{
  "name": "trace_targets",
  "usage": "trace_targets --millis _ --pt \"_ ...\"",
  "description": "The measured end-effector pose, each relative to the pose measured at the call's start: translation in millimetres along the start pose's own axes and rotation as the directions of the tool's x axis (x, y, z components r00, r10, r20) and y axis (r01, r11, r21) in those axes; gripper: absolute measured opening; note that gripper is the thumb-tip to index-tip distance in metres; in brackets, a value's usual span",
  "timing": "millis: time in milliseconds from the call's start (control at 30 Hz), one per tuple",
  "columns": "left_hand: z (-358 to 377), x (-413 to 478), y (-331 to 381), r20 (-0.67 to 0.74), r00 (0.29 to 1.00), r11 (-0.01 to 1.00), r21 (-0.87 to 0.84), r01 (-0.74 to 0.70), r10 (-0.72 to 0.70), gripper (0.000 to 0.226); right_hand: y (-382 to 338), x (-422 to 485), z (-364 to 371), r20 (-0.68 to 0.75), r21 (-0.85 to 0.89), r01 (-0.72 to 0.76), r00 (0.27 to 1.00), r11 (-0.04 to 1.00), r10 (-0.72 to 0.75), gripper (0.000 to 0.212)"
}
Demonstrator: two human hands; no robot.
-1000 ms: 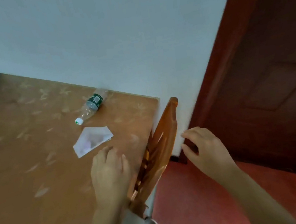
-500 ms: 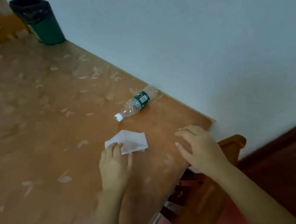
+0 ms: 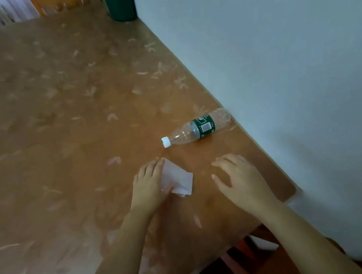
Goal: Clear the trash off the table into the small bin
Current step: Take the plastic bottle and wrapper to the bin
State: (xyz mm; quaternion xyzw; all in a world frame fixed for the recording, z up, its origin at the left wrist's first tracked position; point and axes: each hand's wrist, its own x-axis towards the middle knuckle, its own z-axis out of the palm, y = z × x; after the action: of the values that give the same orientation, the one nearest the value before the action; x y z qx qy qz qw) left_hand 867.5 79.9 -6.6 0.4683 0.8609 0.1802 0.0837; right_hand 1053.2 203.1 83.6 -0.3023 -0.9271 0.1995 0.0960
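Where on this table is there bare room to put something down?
Most of the table is bare: the whole stretch left of the bottle and between the hands and the green bin. It is crowded only near the wall-side corner, where the left hand covers the paper beside the right hand.

The bottle has a green label, its print unreadable.

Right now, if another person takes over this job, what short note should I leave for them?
Left hand: on the white paper, fingers closing on it; not lifted yet.
Right hand: open, empty, over the table.
Plastic bottle: lying on its side near the wall, cap on, untouched.
Green bin: far corner of the table, by the wall.
Done: nothing visibly binned yet.
Left: carry the paper to the bin, then the bottle.
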Motion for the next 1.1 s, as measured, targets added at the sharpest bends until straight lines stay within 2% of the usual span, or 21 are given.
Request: trace_targets --millis 267,433,567,667,867,1000,1100 --pt "1.8 -11.3 8.7 0.007 0.991 0.991 -0.010 0.133 -0.133 0.065 23.5 17.1 5.7 0.083 -0.005 0.066 0.994 0.998 -0.065 0.029" --pt "4.8 -32.1 18.1 0.005 0.969 0.961 -0.124 0.247 -0.249 0.056 32.2 33.9 15.2 0.138 -0.008 0.122 0.983 0.993 -0.120 0.030" --pt "4.6 -52.6 22.2 -0.073 0.901 0.878 -0.271 0.395 -0.428 0.053 36.2 56.3 23.8 0.167 -0.019 0.180 0.970 0.983 -0.175 0.032" --pt "0.3 -66.0 28.0 -0.154 0.841 0.826 -0.342 0.448 -0.519 0.053 39.9 79.1 28.6 0.169 -0.037 0.197 0.968 0.980 -0.188 0.034" --pt "-16.4 -88.1 39.7 -0.250 0.784 0.806 -0.363 0.468 -0.568 0.056 40.7 129.2 39.6 0.206 -0.078 0.231 0.956 0.970 -0.211 0.040" --pt "-26.8 -97.9 41.1 -0.263 0.733 0.770 -0.349 0.534 -0.627 0.056 38.7 156.4 48.8 0.159 -0.094 0.312 0.942 0.945 -0.295 0.039" --pt "-28.3 -102.3 40.3 -0.286 0.710 0.759 -0.363 0.541 -0.643 0.057 40.2 173.0 57.9 0.239 -0.169 0.316 0.932 0.934 -0.272 0.053"
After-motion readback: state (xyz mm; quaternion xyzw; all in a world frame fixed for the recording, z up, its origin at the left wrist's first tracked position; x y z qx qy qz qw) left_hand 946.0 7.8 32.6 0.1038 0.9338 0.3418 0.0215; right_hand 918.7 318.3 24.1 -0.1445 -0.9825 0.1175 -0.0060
